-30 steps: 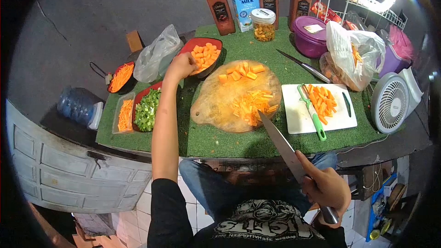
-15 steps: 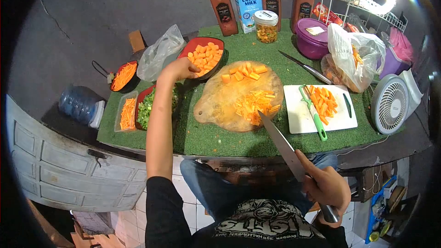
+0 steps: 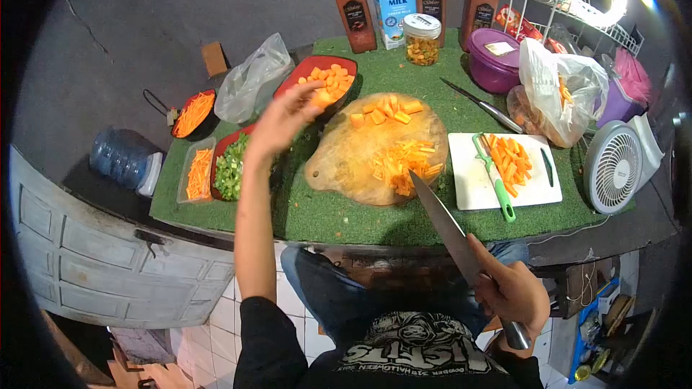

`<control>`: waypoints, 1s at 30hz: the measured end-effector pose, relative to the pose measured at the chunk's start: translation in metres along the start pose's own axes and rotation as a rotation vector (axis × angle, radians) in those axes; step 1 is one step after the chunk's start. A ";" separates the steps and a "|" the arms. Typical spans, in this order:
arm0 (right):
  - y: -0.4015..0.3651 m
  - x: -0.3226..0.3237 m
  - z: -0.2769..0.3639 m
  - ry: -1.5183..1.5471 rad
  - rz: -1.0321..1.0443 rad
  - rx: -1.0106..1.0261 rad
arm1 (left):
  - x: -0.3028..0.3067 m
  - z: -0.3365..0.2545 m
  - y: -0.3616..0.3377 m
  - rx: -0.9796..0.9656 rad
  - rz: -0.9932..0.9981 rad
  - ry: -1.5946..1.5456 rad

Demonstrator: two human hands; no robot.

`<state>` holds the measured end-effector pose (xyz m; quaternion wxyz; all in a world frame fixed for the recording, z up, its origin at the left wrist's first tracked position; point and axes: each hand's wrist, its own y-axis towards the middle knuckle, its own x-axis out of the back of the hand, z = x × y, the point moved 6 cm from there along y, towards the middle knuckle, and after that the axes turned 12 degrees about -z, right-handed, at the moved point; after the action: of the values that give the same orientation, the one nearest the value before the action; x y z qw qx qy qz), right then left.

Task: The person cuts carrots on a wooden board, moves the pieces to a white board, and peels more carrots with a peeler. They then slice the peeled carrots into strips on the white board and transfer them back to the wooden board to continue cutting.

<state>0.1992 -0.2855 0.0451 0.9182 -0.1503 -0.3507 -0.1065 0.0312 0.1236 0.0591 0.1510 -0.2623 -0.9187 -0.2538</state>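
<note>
- Two bare hands are in view; clock directions use the camera view, 12 o'clock at the far side.
- Left hand: thumb and fingertips appear pinched on a short, bright orange carrot chunk. Fingers point toward 1 to 2 o'clock. Motion blur hides the exact contact and the chunk's long axis.
- Held chunk: positioned at the near edge of the red bowl with a black outer wall, where more carrot chunks lie. Whether it touches the bowl cannot be told.
- Key relation: the round wooden cutting board with a short handle is centred toward 4 to 5 o'clock from the held chunk. Thick carrot pieces at the board's far side lie just past 3 o'clock from it. The left hand is the nearer of the two to both.
- Right hand: fingers are wrapped around the grip of the long steel kitchen knife, clear of the board at 4 to 5 o'clock.
- Knife axis: handle to tip runs toward 11 o'clock. The tip is at the near-right edge of the pile of thin-cut carrot sticks; contact cannot be confirmed.
</note>
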 end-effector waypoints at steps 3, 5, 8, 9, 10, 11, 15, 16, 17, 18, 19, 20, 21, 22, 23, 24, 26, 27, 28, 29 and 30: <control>0.007 -0.005 0.007 0.061 -0.011 -0.003 | -0.039 -0.010 -0.056 -0.090 -0.035 0.118; 0.012 -0.010 0.011 0.092 -0.040 0.003 | -0.055 0.011 -0.080 0.157 -0.061 0.118; 0.021 -0.014 0.021 0.110 -0.108 0.084 | -0.059 0.010 -0.093 0.186 -0.092 0.198; 0.025 -0.016 0.026 0.100 -0.121 0.130 | -0.057 0.005 -0.097 0.168 -0.118 0.307; 0.029 -0.018 0.032 0.088 -0.131 0.179 | -0.058 0.018 -0.098 0.123 -0.117 0.310; 0.034 -0.023 0.035 0.081 -0.120 0.179 | -0.058 0.022 -0.101 0.134 -0.123 0.305; 0.052 -0.039 0.056 -0.042 -0.204 0.336 | -0.051 0.027 -0.101 0.033 -0.341 0.066; 0.058 -0.044 0.060 -0.076 -0.196 0.354 | -0.046 0.030 -0.102 0.055 -0.448 -0.044; 0.064 -0.049 0.061 -0.077 -0.193 0.353 | -0.046 0.031 -0.103 0.058 -0.449 -0.046; 0.070 -0.051 0.065 -0.098 -0.222 0.406 | -0.044 0.019 -0.103 0.036 -0.462 0.011; 0.074 -0.053 0.071 -0.119 -0.250 0.460 | -0.042 0.010 -0.103 0.015 -0.474 0.067; 0.077 -0.055 0.075 -0.121 -0.247 0.458 | -0.040 0.007 -0.103 0.018 -0.474 0.065; 0.082 -0.057 0.078 -0.123 -0.239 0.417 | -0.040 0.003 -0.102 -0.009 -0.464 0.107; 0.086 -0.059 0.080 -0.125 -0.232 0.376 | -0.041 0.000 -0.100 -0.037 -0.453 0.149; 0.089 -0.060 0.082 -0.126 -0.229 0.372 | -0.041 0.000 -0.100 -0.033 -0.450 0.147; 0.092 -0.063 0.083 -0.158 -0.205 0.360 | -0.040 -0.001 -0.101 -0.057 -0.465 0.155; 0.094 -0.068 0.083 -0.189 -0.179 0.346 | -0.038 -0.004 -0.102 -0.078 -0.477 0.163; 0.094 -0.069 0.084 -0.192 -0.182 0.355 | -0.038 -0.004 -0.102 -0.060 -0.466 0.161; 0.094 -0.069 0.085 -0.195 -0.186 0.365 | -0.039 -0.002 -0.102 -0.043 -0.455 0.159; 0.094 -0.070 0.085 -0.196 -0.181 0.363 | -0.039 0.000 -0.103 -0.037 -0.456 0.158; 0.093 -0.071 0.084 -0.201 -0.179 0.358 | -0.039 0.000 -0.103 -0.055 -0.455 0.160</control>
<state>0.1240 -0.1626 0.0383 0.8775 0.0367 -0.4658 -0.1080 0.0054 0.0326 0.0031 0.1551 -0.0315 -0.9320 -0.3261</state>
